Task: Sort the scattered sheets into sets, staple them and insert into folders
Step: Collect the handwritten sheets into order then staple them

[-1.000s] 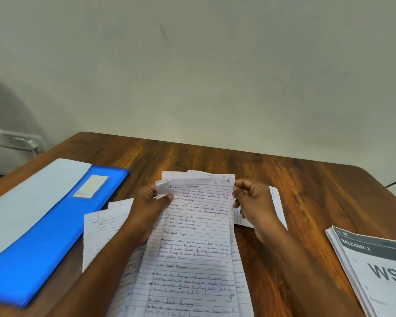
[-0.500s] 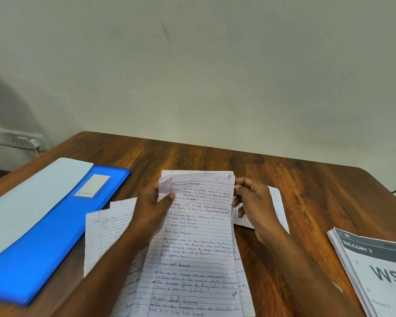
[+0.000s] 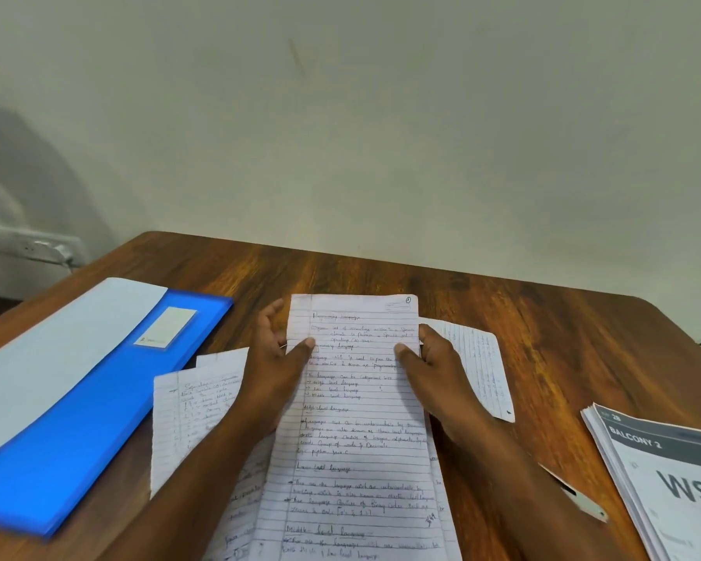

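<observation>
Handwritten sheets point(image 3: 357, 431) between both hands, side edges pinched.

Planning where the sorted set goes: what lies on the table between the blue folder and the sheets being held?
In the head view, a loose handwritten sheet lies between the blue folder and the held sheets.

Handwritten lined sheets point(image 3: 361, 431) held up at both side edges. More loose sheets point(image 3: 191, 415) lie underneath, maybe three. Blue folder point(image 3: 82, 431) lies flat at left.
</observation>
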A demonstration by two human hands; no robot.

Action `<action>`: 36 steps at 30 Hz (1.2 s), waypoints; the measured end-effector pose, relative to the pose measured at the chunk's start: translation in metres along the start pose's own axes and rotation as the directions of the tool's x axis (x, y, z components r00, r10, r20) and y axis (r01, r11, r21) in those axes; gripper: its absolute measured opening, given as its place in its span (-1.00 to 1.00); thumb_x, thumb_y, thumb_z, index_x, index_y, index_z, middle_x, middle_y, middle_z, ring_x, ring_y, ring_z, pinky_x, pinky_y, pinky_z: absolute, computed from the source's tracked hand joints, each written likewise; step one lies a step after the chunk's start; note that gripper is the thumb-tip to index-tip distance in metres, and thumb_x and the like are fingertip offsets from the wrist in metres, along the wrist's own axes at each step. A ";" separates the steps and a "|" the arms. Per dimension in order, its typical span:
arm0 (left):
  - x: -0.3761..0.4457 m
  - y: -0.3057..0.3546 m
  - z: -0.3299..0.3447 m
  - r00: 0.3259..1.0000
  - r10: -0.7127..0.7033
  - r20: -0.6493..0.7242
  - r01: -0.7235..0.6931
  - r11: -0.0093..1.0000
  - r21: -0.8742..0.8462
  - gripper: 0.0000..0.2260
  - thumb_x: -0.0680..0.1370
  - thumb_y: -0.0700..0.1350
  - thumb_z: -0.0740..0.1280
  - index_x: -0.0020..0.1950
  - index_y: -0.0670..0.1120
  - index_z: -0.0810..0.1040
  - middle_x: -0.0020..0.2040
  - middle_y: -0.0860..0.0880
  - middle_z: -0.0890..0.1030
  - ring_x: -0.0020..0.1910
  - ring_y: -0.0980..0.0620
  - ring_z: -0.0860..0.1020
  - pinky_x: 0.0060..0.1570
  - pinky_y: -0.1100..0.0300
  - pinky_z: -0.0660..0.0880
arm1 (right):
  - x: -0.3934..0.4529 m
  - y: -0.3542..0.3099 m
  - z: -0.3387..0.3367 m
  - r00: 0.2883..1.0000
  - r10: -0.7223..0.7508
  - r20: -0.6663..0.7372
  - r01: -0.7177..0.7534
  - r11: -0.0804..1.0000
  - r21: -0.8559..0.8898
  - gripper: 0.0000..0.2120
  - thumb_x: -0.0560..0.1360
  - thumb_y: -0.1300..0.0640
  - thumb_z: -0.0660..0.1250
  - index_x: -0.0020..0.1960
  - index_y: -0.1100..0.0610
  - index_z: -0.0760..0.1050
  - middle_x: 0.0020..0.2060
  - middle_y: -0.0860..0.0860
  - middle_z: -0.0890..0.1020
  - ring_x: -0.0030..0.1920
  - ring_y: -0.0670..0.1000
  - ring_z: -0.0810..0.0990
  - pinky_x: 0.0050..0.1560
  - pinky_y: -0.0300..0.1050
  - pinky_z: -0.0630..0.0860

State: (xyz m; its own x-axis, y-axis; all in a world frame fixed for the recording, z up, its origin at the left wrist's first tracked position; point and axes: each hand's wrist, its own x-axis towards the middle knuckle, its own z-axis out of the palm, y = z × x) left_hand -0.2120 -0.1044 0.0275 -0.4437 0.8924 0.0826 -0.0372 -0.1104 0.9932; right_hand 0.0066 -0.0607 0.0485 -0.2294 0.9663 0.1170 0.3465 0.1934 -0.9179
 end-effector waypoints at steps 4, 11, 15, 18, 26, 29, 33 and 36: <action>0.000 0.003 0.005 0.990 -0.143 0.007 0.142 0.981 -0.131 -0.47 0.59 -0.32 0.42 0.48 0.03 0.38 0.27 -0.04 0.66 0.19 0.01 0.66 0.03 0.09 0.64 | 0.000 0.001 0.005 0.998 0.038 -0.044 -0.036 0.998 0.051 -0.76 0.71 0.14 0.24 0.34 0.00 0.53 0.26 -0.14 0.65 0.31 -0.09 0.59 0.39 -0.01 0.53; -0.006 0.007 0.005 0.917 -0.296 0.265 0.341 0.930 -0.139 -0.73 0.64 -0.28 0.36 0.35 -0.16 0.57 0.19 -0.13 0.72 0.15 -0.13 0.72 0.15 -0.10 0.63 | -0.002 -0.003 0.005 0.993 0.094 -0.076 -0.081 0.983 0.162 -0.78 0.72 0.14 0.22 0.30 -0.02 0.56 0.23 -0.15 0.67 0.27 -0.08 0.61 0.35 0.00 0.55; -0.007 0.006 0.008 0.930 -0.296 0.217 0.326 0.938 -0.118 -0.72 0.62 -0.26 0.39 0.34 -0.13 0.58 0.16 -0.09 0.74 0.11 -0.09 0.73 0.07 -0.04 0.65 | -0.002 -0.003 0.009 0.996 0.077 -0.052 -0.072 0.992 0.103 -0.77 0.72 0.15 0.21 0.32 -0.01 0.55 0.23 -0.15 0.66 0.29 -0.09 0.61 0.36 -0.01 0.53; -0.007 0.012 0.004 0.936 -0.284 0.206 0.302 0.951 -0.063 -0.77 0.62 -0.25 0.40 0.26 -0.06 0.62 0.13 -0.04 0.75 0.06 -0.01 0.74 0.01 0.06 0.65 | -0.005 -0.006 0.009 0.996 0.085 -0.010 -0.083 0.988 0.131 -0.78 0.73 0.13 0.21 0.26 -0.02 0.58 0.18 -0.15 0.70 0.24 -0.09 0.65 0.35 0.00 0.54; 0.009 0.044 -0.068 0.972 -0.198 0.129 0.222 0.953 -0.207 -0.79 0.61 -0.29 0.37 0.22 -0.11 0.63 0.09 -0.13 0.75 0.02 -0.11 0.74 -0.07 0.01 0.66 | -0.018 -0.022 0.020 0.968 0.014 0.249 -0.056 0.985 0.165 -0.65 0.71 0.09 0.11 0.12 0.13 0.68 -0.06 0.09 0.75 -0.13 0.03 0.70 -0.21 -0.03 0.55; 0.016 0.042 -0.095 0.979 -0.182 0.089 0.195 0.965 -0.175 -0.79 0.62 -0.26 0.35 0.22 -0.08 0.62 0.08 -0.10 0.75 0.02 -0.09 0.73 -0.07 0.04 0.64 | -0.030 -0.017 0.030 0.866 -0.255 0.430 0.408 0.859 -0.310 -0.69 0.65 0.00 0.21 0.32 -0.11 0.60 0.23 -0.19 0.68 0.21 -0.15 0.63 0.19 -0.01 0.60; 0.025 0.032 -0.109 0.968 -0.234 0.094 0.245 0.961 -0.126 -0.81 0.63 -0.31 0.32 0.17 -0.11 0.64 0.08 -0.14 0.75 -0.10 -0.04 0.76 -0.23 0.14 0.68 | -0.047 -0.020 0.051 0.703 -0.327 0.631 0.681 0.565 -0.466 -0.67 0.58 -0.12 0.29 0.33 -0.11 0.48 0.27 -0.12 0.61 0.25 -0.06 0.55 0.21 0.05 0.52; 0.030 0.026 -0.110 0.965 -0.252 0.078 0.259 0.961 -0.095 -0.81 0.62 -0.31 0.34 0.19 -0.15 0.64 0.11 -0.15 0.74 -0.08 -0.06 0.76 -0.23 0.14 0.68 | -0.054 -0.019 0.055 0.694 -0.268 0.669 0.706 0.436 -0.557 -0.51 0.54 -0.10 0.35 0.46 -0.09 0.42 0.39 -0.07 0.54 0.36 0.02 0.49 0.38 0.04 0.42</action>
State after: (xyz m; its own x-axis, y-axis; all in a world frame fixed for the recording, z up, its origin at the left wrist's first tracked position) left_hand -0.3252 -0.1287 0.0470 -0.3490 0.9226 -0.1645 -0.2357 0.0835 0.9682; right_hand -0.0377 -0.1258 0.0391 -0.8602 0.5047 0.0737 0.4963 0.8616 -0.1066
